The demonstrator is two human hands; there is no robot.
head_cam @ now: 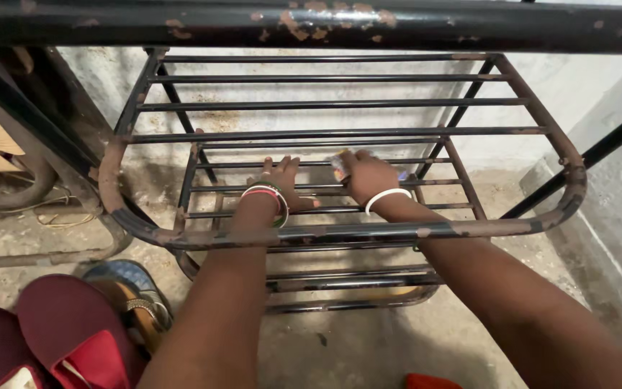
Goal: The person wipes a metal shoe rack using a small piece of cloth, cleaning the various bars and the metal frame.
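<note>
Rack: a black, rust-spotted metal rack (pixel 340 232) with barred tiers filled the middle of the frame, set against a pale wall.
Left hand: the left hand (pixel 280 184) lay flat, fingers spread, on the bars of the middle tier, centre of frame; coloured bangles (pixel 268 196) sat at the wrist.
Right hand: the right hand (pixel 366 178) was curled around a small crumpled cloth or wad (pixel 339 166), pressing it onto a bar just right of centre.
Step in hand: it looked like wiping the middle tier's bars.
Next move: would likely need the left hand steadying the rack while the wad slid along.
Lower left: maroon sandals (pixel 73 335) lay on the floor.
</note>
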